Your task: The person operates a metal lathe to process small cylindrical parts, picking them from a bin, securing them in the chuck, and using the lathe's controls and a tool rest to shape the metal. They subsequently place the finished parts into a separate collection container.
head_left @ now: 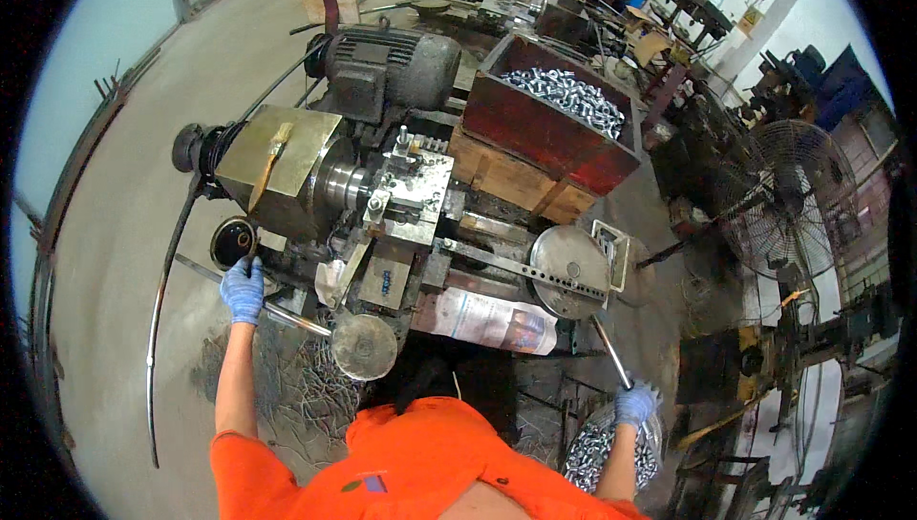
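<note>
Left blue-gloved hand point(243, 293): at round black bowl point(219, 245); cannot tell if holding anything;
Right blue-gloved hand point(636, 405): closed around straight steel lever point(611, 352);
Small silvery metal parts point(573, 100): heaped in dark-red box point(535, 136) and round container point(658, 436); hard to judge finished from remaining.

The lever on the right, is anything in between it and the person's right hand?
Only the blue glove. The right hand wears it and is at the lower end of the lever; nothing else visible stands between them.
</note>
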`<state>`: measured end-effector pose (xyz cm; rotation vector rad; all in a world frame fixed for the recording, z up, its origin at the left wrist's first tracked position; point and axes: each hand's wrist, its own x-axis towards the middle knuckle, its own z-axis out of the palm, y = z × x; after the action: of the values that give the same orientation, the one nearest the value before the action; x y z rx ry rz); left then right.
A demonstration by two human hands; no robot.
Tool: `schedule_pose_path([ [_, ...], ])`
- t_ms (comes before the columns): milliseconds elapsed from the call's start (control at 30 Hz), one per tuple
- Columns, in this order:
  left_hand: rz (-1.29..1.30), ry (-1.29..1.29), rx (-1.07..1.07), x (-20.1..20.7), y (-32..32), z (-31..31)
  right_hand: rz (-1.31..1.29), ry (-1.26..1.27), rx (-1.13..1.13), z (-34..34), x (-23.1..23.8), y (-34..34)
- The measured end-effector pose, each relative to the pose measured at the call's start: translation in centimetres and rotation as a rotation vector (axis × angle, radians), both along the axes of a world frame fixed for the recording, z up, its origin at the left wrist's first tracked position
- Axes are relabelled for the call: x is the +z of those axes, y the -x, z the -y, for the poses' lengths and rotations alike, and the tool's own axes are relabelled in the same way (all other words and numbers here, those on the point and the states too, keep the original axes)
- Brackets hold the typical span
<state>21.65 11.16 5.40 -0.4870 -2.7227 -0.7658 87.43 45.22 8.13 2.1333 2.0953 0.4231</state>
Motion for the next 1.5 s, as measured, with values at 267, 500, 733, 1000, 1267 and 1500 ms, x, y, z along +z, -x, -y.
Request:
schedule_pose_path([
  [267, 0.085, 0.090, 0.045, 2.2, -2.3, -2.1, 0.023, 0.023, -0.127, -18.3, 1.8, 2.6],
  [500, 0.198, -0.757, -0.055, -0.3, -1.2, 2.5, -0.029, -0.104, 0.150, -18.4, -0.1, 8.4],
  [733, 0.530, -0.499, 0.042, -14.3, 5.2, 14.7, -0.263, 0.064, 0.156, -7.3, -4.5, 5.9],
  [1000, 0.312, 0.707, -0.493, -10.0, 3.0, 1.6, -0.505, 0.138, 0.092, -1.1, -6.1, 3.5],
  [1267, 0.102, 0.521, -0.230, -22.6, 0.3, 4.1, -0.581, 0.059, 0.198, -0.1, -6.6, 3.9],
  [1500, 0.298, 0.671, -0.324, -15.8, 0.9, 4.2, -0.682, -0.047, 0.349, -3.0, 2.7, 9.4],
])
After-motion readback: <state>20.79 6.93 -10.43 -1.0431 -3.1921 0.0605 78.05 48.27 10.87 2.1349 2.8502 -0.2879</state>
